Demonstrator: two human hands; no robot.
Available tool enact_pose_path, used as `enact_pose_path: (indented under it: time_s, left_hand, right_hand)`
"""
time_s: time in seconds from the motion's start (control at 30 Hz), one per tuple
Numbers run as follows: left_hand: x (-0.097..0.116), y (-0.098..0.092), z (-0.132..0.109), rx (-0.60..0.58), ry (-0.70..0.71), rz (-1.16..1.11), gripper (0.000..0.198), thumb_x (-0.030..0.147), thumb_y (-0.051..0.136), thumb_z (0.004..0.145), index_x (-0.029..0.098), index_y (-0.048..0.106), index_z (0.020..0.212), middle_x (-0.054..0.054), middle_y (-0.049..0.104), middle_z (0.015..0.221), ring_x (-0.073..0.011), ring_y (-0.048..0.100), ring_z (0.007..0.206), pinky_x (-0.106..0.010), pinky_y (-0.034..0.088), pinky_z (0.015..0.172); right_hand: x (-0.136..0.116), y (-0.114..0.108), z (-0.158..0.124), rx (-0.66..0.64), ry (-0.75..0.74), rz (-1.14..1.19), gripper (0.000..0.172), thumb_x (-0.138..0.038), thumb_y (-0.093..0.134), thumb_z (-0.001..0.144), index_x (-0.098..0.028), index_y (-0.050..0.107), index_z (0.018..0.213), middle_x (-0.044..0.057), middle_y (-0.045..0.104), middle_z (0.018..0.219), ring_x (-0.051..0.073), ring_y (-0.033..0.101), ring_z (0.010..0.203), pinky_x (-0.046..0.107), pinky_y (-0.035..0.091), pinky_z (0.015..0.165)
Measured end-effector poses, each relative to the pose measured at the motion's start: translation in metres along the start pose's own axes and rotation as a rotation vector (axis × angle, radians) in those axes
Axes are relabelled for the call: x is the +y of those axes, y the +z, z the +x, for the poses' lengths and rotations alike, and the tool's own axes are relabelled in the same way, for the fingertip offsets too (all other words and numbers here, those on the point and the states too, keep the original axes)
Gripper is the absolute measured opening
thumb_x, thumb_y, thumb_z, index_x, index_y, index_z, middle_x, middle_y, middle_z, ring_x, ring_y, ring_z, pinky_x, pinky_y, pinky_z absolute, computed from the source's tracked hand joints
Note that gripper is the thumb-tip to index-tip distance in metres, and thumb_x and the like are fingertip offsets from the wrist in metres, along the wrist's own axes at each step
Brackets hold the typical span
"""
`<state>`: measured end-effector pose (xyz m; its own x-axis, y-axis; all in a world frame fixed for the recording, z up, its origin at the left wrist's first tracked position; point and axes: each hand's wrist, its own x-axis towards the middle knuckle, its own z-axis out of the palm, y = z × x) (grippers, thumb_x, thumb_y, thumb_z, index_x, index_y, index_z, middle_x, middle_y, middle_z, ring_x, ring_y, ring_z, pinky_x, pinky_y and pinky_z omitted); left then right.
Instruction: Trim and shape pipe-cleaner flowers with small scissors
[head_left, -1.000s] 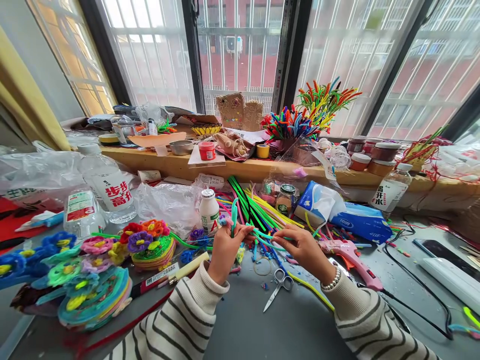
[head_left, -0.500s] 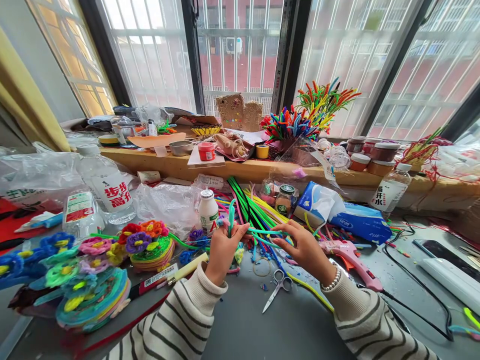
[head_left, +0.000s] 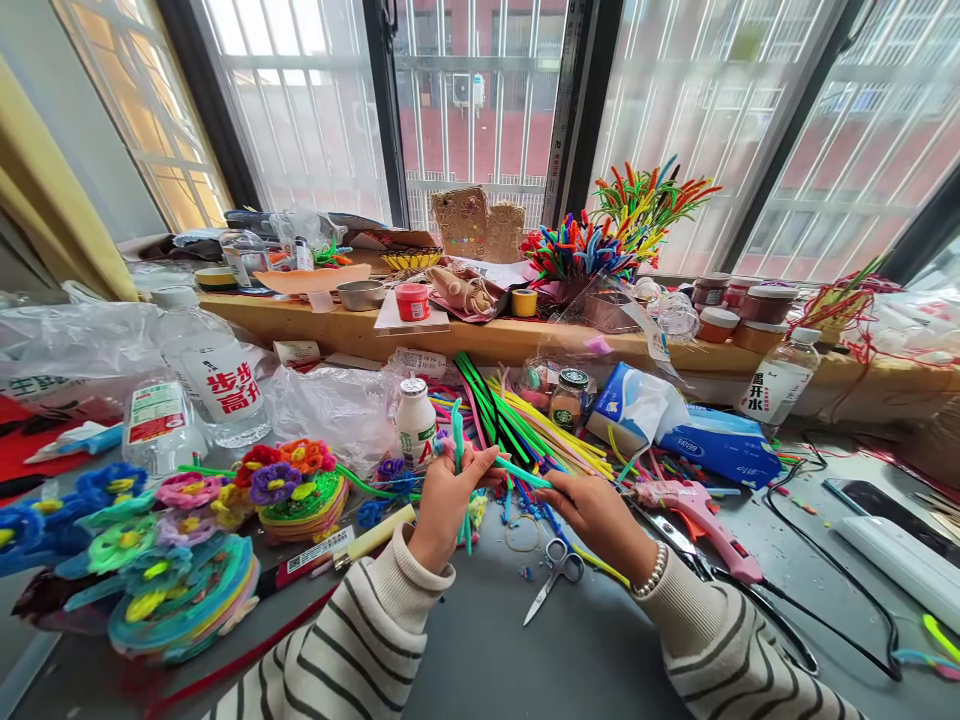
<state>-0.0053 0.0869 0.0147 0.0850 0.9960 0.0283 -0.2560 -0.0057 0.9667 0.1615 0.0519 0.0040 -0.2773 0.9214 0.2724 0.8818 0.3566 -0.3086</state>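
Note:
Turquoise pipe cleaners (head_left: 523, 471) stretch between my two hands above the table. My left hand (head_left: 447, 500) is closed around them, with one strand standing up over its fingers and another hanging beneath. At the other end, my right hand (head_left: 600, 515) pinches the strands between thumb and fingertips. Some pink shows by the left fingers, but its shape is hidden. Below the hands lie small silver scissors (head_left: 553, 577), handles away from me. A bundle of coloured pipe cleaners (head_left: 517, 415) spreads out just behind my fingers.
Fuzzy flower pieces (head_left: 180, 580) crowd the left side, near clear water bottles (head_left: 217, 375). A small white bottle (head_left: 416, 420) stands behind my left hand. On the right are a pink glue gun (head_left: 705, 522) with its black cable, a blue tissue pack (head_left: 720, 450) and pliers (head_left: 675, 535).
My right hand has turned and closed on the strands, its wrist shifting slightly left. A turquoise strand now hangs below my left hand. Pliers near the glue gun have come into fuller view.

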Motion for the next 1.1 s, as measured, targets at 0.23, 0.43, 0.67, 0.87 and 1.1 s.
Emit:
enact_pose_path:
  time_s: [0.23,0.43,0.67,0.87,1.1]
  left_hand:
    - [0.0025,0.006,-0.0055,-0.02,-0.016,0.018,0.034,0.027,0.066,0.055,0.017,0.034,0.055,0.002,0.058,0.059,-0.0126,0.059,0.056,-0.024,0.051,0.052]
    - [0.0003,0.0055,-0.006,-0.076,0.008,0.005,0.034,0.027,0.063,0.059,0.018,0.031,0.057,0.003,0.056,0.061,-0.0127,0.06,0.059,-0.024,0.05,0.053]
    - [-0.0052,0.0018,-0.0041,-0.129,0.05,0.011,0.034,0.025,0.061,0.062,0.019,0.028,0.056,0.003,0.058,0.061,-0.0153,0.061,0.062,-0.026,0.05,0.055]
    - [0.0019,0.0054,-0.0079,-0.114,0.023,0.047,0.035,0.026,0.063,0.06,0.019,0.029,0.054,0.003,0.06,0.061,-0.0117,0.059,0.055,-0.025,0.05,0.058]
    - [0.0004,0.002,-0.0045,-0.062,0.009,0.026,0.034,0.027,0.063,0.059,0.019,0.03,0.055,0.002,0.062,0.061,-0.0138,0.061,0.058,-0.027,0.051,0.061]
  right_hand:
    - [0.0007,0.0013,-0.002,-0.019,0.01,0.204,0.037,-0.039,0.03,0.085,-0.018,0.056,0.069,0.0,0.057,0.057,0.012,0.049,0.053,0.02,0.032,0.053]
    - [0.0002,0.0051,-0.0039,-0.05,0.01,0.245,0.039,-0.04,0.029,0.085,-0.018,0.057,0.069,0.0,0.057,0.058,0.012,0.05,0.054,0.02,0.033,0.054]
    - [-0.0019,0.0078,-0.0055,-0.135,0.045,0.214,0.046,-0.042,0.023,0.086,-0.018,0.058,0.068,-0.002,0.05,0.048,0.011,0.047,0.048,0.019,0.031,0.049]
    - [-0.0017,0.0071,-0.0069,-0.173,0.044,0.192,0.044,-0.04,0.025,0.086,-0.018,0.057,0.065,-0.001,0.052,0.051,0.011,0.047,0.051,0.019,0.029,0.05]
    - [0.0,0.0024,-0.0068,-0.097,0.019,0.254,0.034,-0.044,0.039,0.08,-0.016,0.054,0.067,-0.002,0.05,0.055,0.01,0.041,0.051,0.019,0.028,0.048]
